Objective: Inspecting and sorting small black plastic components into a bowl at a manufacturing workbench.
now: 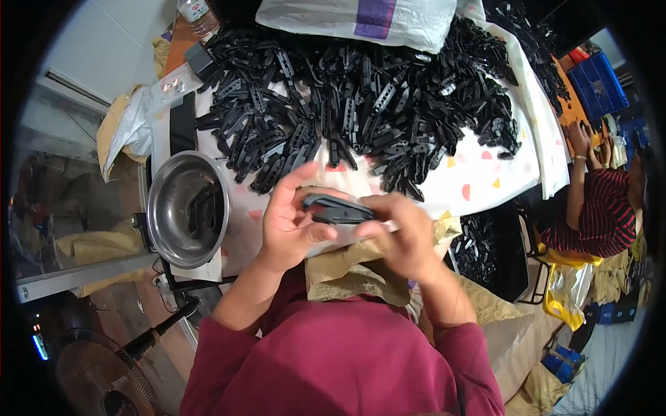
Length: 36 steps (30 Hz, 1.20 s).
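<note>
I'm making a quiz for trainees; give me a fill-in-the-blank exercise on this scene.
1. Both hands, left hand and right hand, hold one ____ plastic part.
2. The steel bowl lies on the person's ____ side.
3. The pile of parts lies on a ____ cloth with coloured shapes.

Missing words: black; left; white

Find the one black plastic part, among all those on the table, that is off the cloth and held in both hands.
It is the black plastic part gripped between the left hand and right hand, just below the big pile; the others lie loose on the cloth or in the metal bowl.
</note>
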### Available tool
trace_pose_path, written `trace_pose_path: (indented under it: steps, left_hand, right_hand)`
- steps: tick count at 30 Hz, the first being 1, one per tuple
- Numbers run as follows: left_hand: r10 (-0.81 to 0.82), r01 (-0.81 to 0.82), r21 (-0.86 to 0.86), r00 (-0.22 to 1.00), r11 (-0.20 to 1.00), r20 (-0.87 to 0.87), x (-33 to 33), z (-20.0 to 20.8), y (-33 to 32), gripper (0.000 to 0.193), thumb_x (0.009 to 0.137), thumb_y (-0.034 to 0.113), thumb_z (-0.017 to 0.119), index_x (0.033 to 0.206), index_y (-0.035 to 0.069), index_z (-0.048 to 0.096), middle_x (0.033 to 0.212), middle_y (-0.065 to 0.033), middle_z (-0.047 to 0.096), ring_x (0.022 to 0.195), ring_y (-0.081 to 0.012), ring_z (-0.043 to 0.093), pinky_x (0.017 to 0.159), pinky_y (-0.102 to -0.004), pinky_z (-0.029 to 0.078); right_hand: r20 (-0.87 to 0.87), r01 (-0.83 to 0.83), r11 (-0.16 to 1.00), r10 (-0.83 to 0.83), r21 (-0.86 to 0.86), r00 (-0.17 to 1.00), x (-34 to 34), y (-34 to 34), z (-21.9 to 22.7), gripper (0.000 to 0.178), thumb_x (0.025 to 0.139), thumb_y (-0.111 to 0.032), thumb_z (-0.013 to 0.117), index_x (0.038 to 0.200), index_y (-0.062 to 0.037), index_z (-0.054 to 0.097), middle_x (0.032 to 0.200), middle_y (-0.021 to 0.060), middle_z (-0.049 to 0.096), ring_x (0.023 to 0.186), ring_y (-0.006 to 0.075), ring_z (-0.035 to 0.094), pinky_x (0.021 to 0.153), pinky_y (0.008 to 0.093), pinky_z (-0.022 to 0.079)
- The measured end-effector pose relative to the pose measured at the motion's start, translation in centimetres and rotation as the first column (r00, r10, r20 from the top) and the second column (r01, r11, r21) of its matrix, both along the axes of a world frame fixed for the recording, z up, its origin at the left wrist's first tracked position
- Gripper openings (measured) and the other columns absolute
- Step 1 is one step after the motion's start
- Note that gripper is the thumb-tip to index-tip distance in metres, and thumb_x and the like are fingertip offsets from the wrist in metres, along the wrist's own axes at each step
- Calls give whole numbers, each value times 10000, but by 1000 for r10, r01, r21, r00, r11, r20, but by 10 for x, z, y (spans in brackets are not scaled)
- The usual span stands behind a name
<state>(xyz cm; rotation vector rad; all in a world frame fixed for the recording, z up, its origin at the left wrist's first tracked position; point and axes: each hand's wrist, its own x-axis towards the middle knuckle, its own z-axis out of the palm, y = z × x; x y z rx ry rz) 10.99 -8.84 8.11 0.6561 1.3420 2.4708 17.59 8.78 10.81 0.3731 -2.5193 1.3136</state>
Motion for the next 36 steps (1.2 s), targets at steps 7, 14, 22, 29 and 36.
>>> trace_pose_path:
  steps: [7,14,22,29,36]
  left_hand:
    - [150,-163,13,934,987,324,-35,-23,-63,316,820,16,506,1134,-20,487,957,-96,584,815,-208,607,765,-343,482]
    - [-279,-631,-771,728,87,-627,-22,-37,-34,172,774,72,565,935,103,619,862,-59,592,737,-291,601,646,-368,490]
    - [-328,-604,-758,684,247,-652,-41,-40,-40,135,766,95,601,900,87,614,823,-77,593,750,-311,597,652,-390,485]
    - [-54,-208,-812,958,545,-281,-36,-38,-31,296,810,189,667,1052,37,595,899,-37,645,813,-120,591,670,-258,471]
    - [-204,352,-398,907,848,368,-32,17,2,282,879,158,593,1121,12,584,867,10,623,638,-16,508,517,-154,393]
  right_hand:
    - [85,380,897,-370,-227,925,-3,82,27,324,932,-192,475,1197,-6,493,1053,115,592,820,145,577,655,258,494]
    - [16,276,856,-315,437,949,-27,52,-47,155,731,-30,626,884,-39,647,829,101,608,786,291,580,675,341,480]
    - [-75,287,598,-354,748,932,-53,22,-65,215,660,-114,627,873,-106,657,845,62,512,849,233,527,641,332,490]
    - [346,246,838,-74,-486,935,-36,12,-37,226,786,13,617,981,-42,518,861,59,569,618,100,542,502,213,461]
    - [95,71,561,13,-825,995,-13,-14,-26,229,778,64,634,955,2,503,920,129,562,695,204,626,617,299,559]
